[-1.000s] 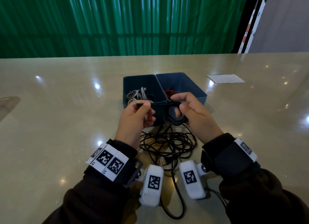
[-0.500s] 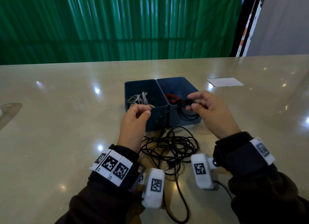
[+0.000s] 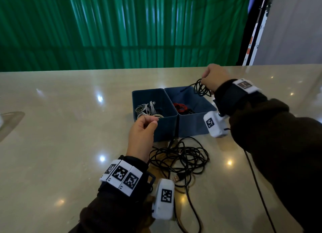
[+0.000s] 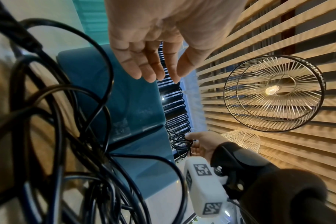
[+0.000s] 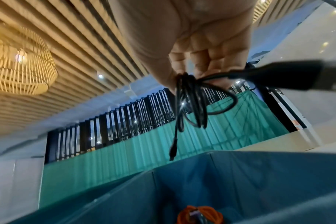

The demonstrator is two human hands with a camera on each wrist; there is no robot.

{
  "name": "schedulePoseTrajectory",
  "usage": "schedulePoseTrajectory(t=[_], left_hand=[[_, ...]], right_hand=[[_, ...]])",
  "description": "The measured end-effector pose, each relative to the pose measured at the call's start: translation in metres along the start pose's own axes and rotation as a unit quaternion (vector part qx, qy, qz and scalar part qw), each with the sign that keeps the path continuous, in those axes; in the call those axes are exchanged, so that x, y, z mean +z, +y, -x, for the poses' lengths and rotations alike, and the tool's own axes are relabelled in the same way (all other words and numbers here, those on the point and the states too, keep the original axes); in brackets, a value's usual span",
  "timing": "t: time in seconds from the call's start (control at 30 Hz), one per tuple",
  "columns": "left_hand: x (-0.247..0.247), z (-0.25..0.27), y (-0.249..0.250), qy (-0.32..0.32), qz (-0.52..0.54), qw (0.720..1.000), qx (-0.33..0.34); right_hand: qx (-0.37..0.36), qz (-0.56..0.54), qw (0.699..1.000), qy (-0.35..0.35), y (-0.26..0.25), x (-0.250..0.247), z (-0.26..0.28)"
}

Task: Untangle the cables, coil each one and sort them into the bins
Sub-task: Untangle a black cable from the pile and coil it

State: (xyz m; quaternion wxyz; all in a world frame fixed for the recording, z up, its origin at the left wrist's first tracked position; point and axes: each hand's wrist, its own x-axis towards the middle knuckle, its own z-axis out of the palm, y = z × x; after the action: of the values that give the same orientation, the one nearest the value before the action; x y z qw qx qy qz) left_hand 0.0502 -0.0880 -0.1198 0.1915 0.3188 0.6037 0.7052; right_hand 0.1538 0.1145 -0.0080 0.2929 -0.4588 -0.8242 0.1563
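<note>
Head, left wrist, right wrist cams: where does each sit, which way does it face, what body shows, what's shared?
Head: worn on the head, facing forward and down at the table, bins and both hands.
Left wrist: on the left wrist, looking along the left hand past the loose cables; right hand shows too.
Right wrist: looks up along the right hand holding the coiled cable.
Shared: coiled cable and bins in all three.

— Any text you can read from your end?
— None; I only see square coded markers on the white wrist bands (image 3: 122, 177) and camera housings (image 3: 164, 200), no words
</note>
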Motion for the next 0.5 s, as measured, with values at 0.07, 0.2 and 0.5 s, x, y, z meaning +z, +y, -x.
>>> schedulePoseTrajectory(t=[0.07, 0.2, 0.5], left_hand=[[0.000, -0.001, -0.001, -0.001, -0.006, 1.000, 0.002], [-0.001, -0.001, -0.003, -0.005, -0.012, 1.000, -0.001], [-0.001, -0.002, -0.005, -0.019, -0.029, 0.999, 0.008]], right_hand=[[0.000, 0.084, 0.996, 0.000, -0.006, 0.007, -0.010], [0.077, 0.224, 0.970, -0.056, 0.000, 0.039, -0.029], [-0.039, -0.137, 0.966, -0.215, -0.027, 0.046, -0.011]])
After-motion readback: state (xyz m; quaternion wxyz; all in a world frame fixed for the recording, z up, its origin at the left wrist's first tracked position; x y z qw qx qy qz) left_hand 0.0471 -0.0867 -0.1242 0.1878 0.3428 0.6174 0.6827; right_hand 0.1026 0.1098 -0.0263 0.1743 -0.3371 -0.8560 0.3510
